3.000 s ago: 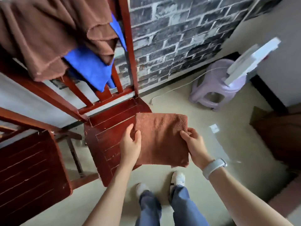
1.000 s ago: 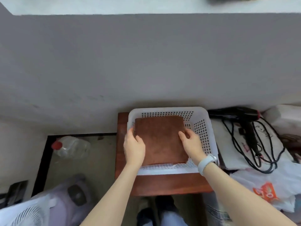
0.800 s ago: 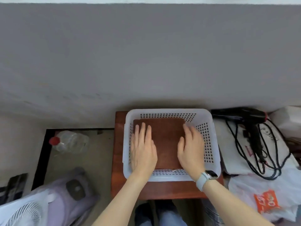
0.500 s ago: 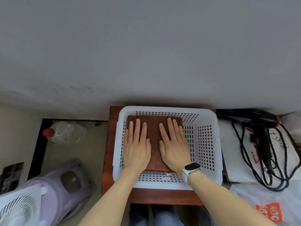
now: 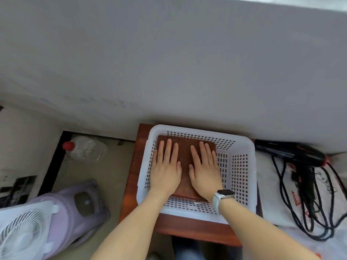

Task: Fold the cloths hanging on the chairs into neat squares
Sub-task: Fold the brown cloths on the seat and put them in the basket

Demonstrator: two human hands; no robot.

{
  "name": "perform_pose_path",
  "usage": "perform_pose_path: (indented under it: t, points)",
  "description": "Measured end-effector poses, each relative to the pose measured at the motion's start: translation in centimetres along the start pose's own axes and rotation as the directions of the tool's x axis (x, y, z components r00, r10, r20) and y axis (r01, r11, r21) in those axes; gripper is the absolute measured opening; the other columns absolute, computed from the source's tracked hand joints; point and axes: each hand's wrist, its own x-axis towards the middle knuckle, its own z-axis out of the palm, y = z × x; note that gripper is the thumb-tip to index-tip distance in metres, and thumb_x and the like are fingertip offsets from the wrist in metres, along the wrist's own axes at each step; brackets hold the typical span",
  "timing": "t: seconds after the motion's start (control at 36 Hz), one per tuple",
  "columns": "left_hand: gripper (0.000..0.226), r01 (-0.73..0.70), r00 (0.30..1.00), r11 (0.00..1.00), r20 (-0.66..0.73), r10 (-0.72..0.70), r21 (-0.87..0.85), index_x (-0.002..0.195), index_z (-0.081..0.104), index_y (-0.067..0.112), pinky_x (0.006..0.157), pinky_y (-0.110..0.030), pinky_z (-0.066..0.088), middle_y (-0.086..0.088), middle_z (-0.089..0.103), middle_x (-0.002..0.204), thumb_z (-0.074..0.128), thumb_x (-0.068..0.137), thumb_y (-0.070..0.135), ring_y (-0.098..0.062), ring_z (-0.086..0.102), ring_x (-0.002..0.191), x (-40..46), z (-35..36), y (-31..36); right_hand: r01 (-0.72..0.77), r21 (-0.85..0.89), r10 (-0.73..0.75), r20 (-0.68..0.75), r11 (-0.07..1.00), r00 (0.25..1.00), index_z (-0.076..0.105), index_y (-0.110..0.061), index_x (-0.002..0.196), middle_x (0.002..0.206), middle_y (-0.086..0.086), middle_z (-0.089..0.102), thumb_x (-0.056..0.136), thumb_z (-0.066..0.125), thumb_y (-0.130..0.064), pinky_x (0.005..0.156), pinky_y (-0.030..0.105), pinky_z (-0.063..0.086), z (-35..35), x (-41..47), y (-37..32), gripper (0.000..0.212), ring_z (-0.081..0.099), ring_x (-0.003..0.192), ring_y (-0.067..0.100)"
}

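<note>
A grey wall (image 5: 169,62) fills the upper half of the view, with a pale floor (image 5: 105,171) below it on the left. Against the wall stands a reddish wooden table (image 5: 189,229), and on it sits a white perforated plastic basket (image 5: 242,166) that covers most of the tabletop. To the left, on the floor, a lilac plastic stool (image 5: 75,209) stands with a white fan (image 5: 20,233) partly in front of it. To the right of the basket, white bags (image 5: 277,201) with red print lie under a black hair dryer (image 5: 293,152) and its looped black cord (image 5: 304,209). A folded brown cloth (image 5: 185,166) lies flat on the basket floor, in the left part and close to the far wall of the basket. The person's left hand (image 5: 166,169) rests palm down on the left half of the cloth, fingers straight and slightly spread. The right hand (image 5: 204,169) lies palm down on the right half, fingers straight and close together, the little finger at the cloth's right edge. The two hands lie side by side, near each other but apart. A clear plastic bottle (image 5: 86,149) with a red cap lies on the floor by the wall. A white watch (image 5: 223,197) sits on the right wrist.
</note>
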Motion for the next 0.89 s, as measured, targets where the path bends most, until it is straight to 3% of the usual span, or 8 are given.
perform_pose_path:
  t: [0.14,0.22,0.31,0.47,0.56,0.67,0.78,0.89]
  points:
    - [0.043,0.010,0.998,0.987,-0.052,-0.019,-0.160,0.112,0.063,0.008,0.087,-0.042,0.050,-0.012,0.063,0.119,0.071,0.070,0.014,-0.029,0.058,0.113,-0.4,-3.9,0.3,-0.042,0.164,0.054,-0.071,0.986,0.996,0.059,-0.003,0.117,0.127,0.022,0.054,0.079,0.045,-0.016,0.101,0.053,0.039,-3.6,-0.5,-1.8,0.043,0.049,0.120,0.039]
    - [0.034,0.067,0.984,0.954,-0.140,-0.112,-0.293,0.111,0.062,0.008,0.081,-0.038,0.052,-0.009,0.063,0.116,0.054,0.080,0.018,-0.025,0.060,0.107,-2.2,-7.1,-0.5,0.002,0.213,0.024,-0.120,0.977,0.992,0.061,-0.004,0.113,0.115,0.018,0.061,0.078,0.044,-0.015,0.090,0.047,0.048,-5.8,-1.7,-3.6,0.040,0.058,0.107,0.037]
    - [0.043,0.142,0.954,0.911,-0.193,-0.231,-0.387,0.118,0.058,0.010,0.092,-0.039,0.044,-0.006,0.057,0.125,0.035,0.086,0.027,-0.023,0.052,0.117,-5.8,-10.1,-2.3,0.103,0.226,-0.081,-0.103,0.969,0.991,0.056,-0.010,0.122,0.117,0.009,0.062,0.088,0.040,-0.015,0.094,0.040,0.045,-7.8,-3.5,-6.8,0.037,0.055,0.111,0.029]
    - [0.036,0.326,0.863,0.846,-0.233,-0.449,-0.423,0.128,0.049,0.017,0.103,-0.028,0.027,0.002,0.049,0.133,0.042,0.093,0.023,-0.014,0.041,0.125,-18.5,-14.2,-9.4,0.331,0.256,-0.348,0.023,0.908,0.937,0.054,-0.015,0.120,0.114,0.006,0.063,0.092,0.038,-0.018,0.090,0.036,0.046,-8.9,-10.1,-16.9,0.032,0.058,0.105,0.024]
    - [0.037,0.442,0.769,0.764,-0.240,-0.592,-0.471,0.129,0.047,0.016,0.103,-0.030,0.030,-0.001,0.048,0.134,0.042,0.094,0.023,-0.018,0.041,0.125,-27.6,-16.0,-13.0,0.466,0.274,-0.501,0.072,0.842,0.863,0.053,-0.015,0.122,0.120,0.003,0.060,0.093,0.037,-0.018,0.093,0.030,0.043,-8.4,-15.9,-23.1,0.034,0.056,0.111,0.021]
    - [0.040,0.580,0.606,0.612,-0.217,-0.765,-0.538,0.133,0.044,0.013,0.103,-0.027,0.029,-0.006,0.046,0.137,0.044,0.094,0.021,-0.022,0.041,0.127,-42.2,-17.2,-16.9,0.604,0.300,-0.663,0.159,0.739,0.732,0.055,-0.014,0.114,0.115,0.006,0.061,0.090,0.038,-0.020,0.089,0.035,0.046,-6.5,-25.3,-31.5,0.030,0.056,0.109,0.027]
    - [0.036,0.664,0.398,0.450,-0.228,-0.889,-0.597,0.127,0.049,0.006,0.099,-0.024,0.029,-0.011,0.051,0.129,0.047,0.092,0.013,-0.025,0.046,0.121,-57.2,-18.1,-19.3,0.750,0.326,-0.817,0.265,0.576,0.512,0.058,-0.007,0.103,0.107,0.013,0.065,0.090,0.039,-0.015,0.081,0.036,0.046,-4.0,-35.2,-39.6,0.024,0.058,0.101,0.033]
    - [0.035,0.752,0.171,0.287,-0.245,-0.954,-0.593,0.127,0.049,0.010,0.098,-0.027,0.032,-0.008,0.053,0.129,0.045,0.094,0.019,-0.024,0.048,0.120,-70.2,-18.8,-20.0,0.865,0.305,-0.890,0.354,0.399,0.286,0.049,-0.019,0.078,0.080,0.004,0.059,0.090,0.039,-0.011,0.064,0.028,0.030,-2.5,-44.8,-46.3,0.018,0.053,0.080,0.027]
